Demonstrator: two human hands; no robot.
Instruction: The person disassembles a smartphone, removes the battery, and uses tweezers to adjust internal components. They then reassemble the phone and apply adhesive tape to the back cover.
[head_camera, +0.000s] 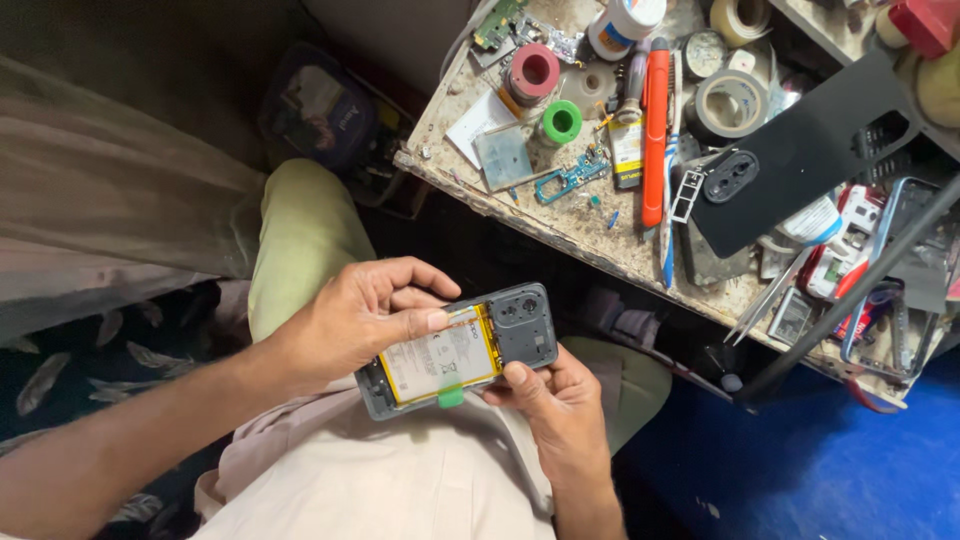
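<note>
A person sits with an open phone held over their lap, near the middle of the view. The back cover is off, so the white battery with its yellow edge shows inside, and a small green tab sticks out at 6 o'clock from it. The left hand comes in from 9 o'clock and its grip is closed on the phone, with the thumb pressing flat on the battery and the fingers curled over the top edge. The right hand comes up from 5 o'clock and its grip is closed on the phone too, with the thumb on the lower edge just under the grey camera part. At 1 o'clock from the phone stands a messy table. On it lie an orange tool, a black back cover, a green ring, a pink tape roll and a grey tape roll. At 3 o'clock from the tape rolls sit more phone parts in a heap. The floor at 4 o'clock is blue.
</note>
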